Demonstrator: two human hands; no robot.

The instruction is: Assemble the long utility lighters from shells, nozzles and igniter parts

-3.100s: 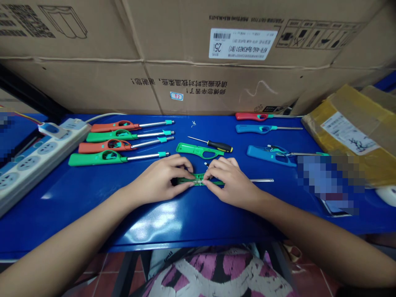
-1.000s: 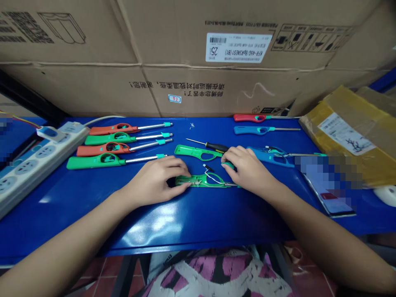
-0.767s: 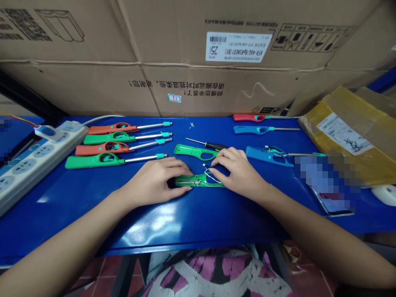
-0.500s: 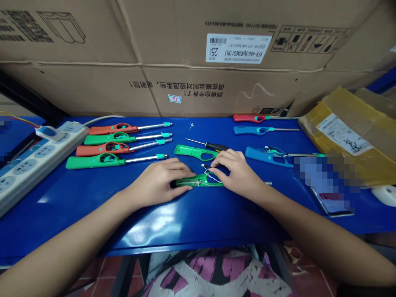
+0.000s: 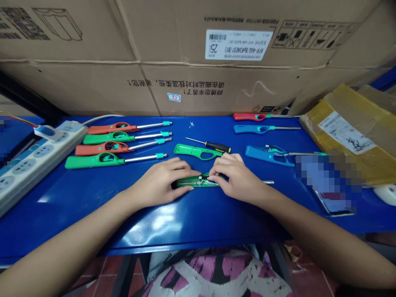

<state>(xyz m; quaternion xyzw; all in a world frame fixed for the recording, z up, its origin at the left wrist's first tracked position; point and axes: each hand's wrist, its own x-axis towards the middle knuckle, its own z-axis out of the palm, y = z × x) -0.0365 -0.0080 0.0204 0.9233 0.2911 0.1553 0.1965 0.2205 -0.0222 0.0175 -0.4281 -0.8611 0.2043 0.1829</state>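
Note:
An opened green lighter (image 5: pixel 188 182) lies on the blue table, its inner parts and thin white wires showing. My left hand (image 5: pixel 163 179) grips the handle end, thumb on the near edge and fingers over the far edge. With fingertips pinched, my right hand (image 5: pixel 238 177) holds a small black igniter (image 5: pixel 204 177) with a white tip, low over the middle of the open shell. That hand hides part of the lighter, and the metal tube (image 5: pixel 268 182) sticks out to its right. Just behind lie the loose green cover half (image 5: pixel 192 150) and a screwdriver (image 5: pixel 218 146).
Several orange and green lighters (image 5: pixel 105 149) lie in a row at left, beside a power strip (image 5: pixel 46 152). On the right are red and blue lighters (image 5: pixel 262 156), a phone (image 5: pixel 332 198) and a yellow-taped box (image 5: pixel 346 140). A large cardboard box (image 5: pixel 173 49) stands behind.
My right hand has lowered the igniter from above the lighter's far edge into the shell area and shifted slightly left. My left hand stays on the handle.

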